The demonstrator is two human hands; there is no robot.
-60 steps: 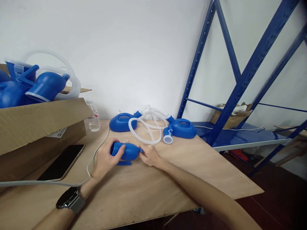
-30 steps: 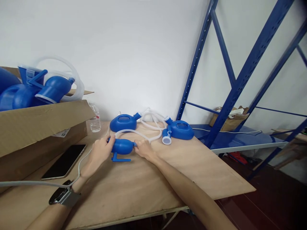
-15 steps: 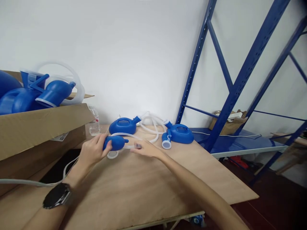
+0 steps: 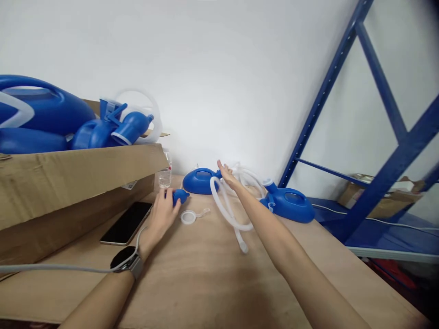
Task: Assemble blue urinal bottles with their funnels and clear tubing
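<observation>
The rounded blue plastic cup with a narrow nozzle point(image 4: 180, 196) sits low over the wooden table point(image 4: 206, 278), gripped between the left hand's point(image 4: 165, 208) thumb and fingers. Just beside it lies a translucent ring-shaped plastic cap with a strap point(image 4: 188, 217). Beyond, the right hand point(image 4: 226, 173) reaches to the neck of a handled blue plastic bottle point(image 4: 199, 181); whether its fingers grip anything I cannot tell. The step appears to be handling cup and bottle separately; moving the bottle would call for clearing the looped translucent white tubing point(image 4: 235, 223).
</observation>
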